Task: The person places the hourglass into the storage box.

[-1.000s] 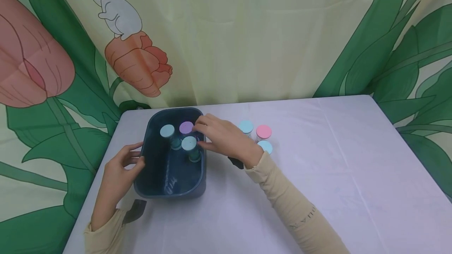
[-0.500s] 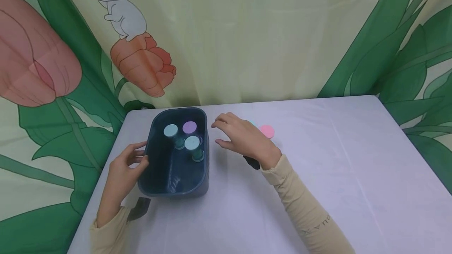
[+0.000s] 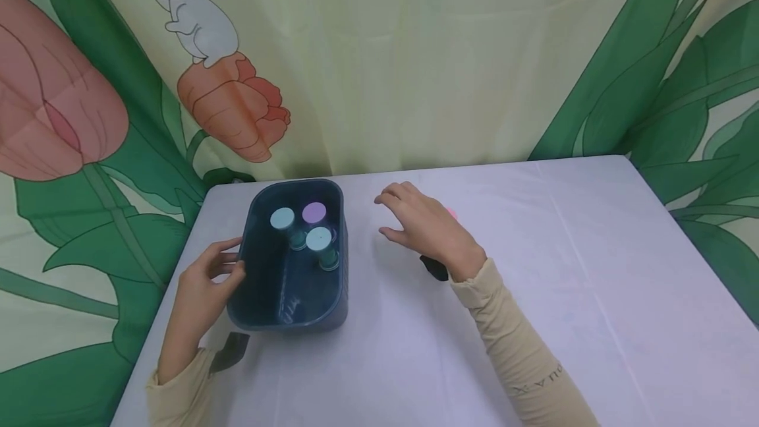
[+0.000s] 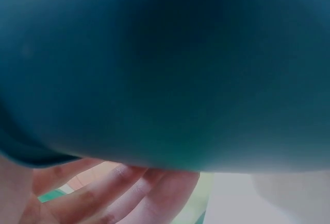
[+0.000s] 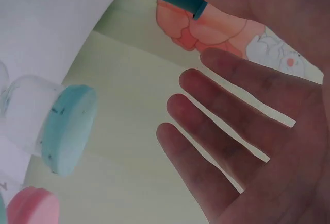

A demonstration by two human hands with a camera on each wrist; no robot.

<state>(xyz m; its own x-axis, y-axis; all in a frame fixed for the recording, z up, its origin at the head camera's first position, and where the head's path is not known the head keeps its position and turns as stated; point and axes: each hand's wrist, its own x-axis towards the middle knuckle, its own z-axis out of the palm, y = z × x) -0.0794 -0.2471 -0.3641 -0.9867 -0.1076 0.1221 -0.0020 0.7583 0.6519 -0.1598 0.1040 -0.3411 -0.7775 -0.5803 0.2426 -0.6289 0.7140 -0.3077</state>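
Observation:
My left hand (image 3: 204, 288) rests against the left side of a dark blue bin (image 3: 308, 298), fingers along its outer wall and thumb by the rim. Inside stand three small clear jars: one with a light blue lid (image 3: 282, 219), one with a purple lid (image 3: 314, 212), and another light blue-lidded jar (image 3: 320, 240) in front. To the right of the bin, my right hand (image 3: 429, 226) hovers over the table with fingers spread and nothing in them. The right wrist view shows a light blue-lidded jar (image 5: 72, 128) and a pink lid (image 5: 35, 207) beside that hand.
A white cloth covers the table (image 3: 534, 295). A printed curtain (image 3: 445, 84) with a rabbit, carrot and leaves hangs behind its back edge. In the head view the right hand mostly hides the jars on the table.
My right hand has drawn back from over the bin's right rim, moving right toward the jars on the table and covering most of them. The left hand has stayed at the bin.

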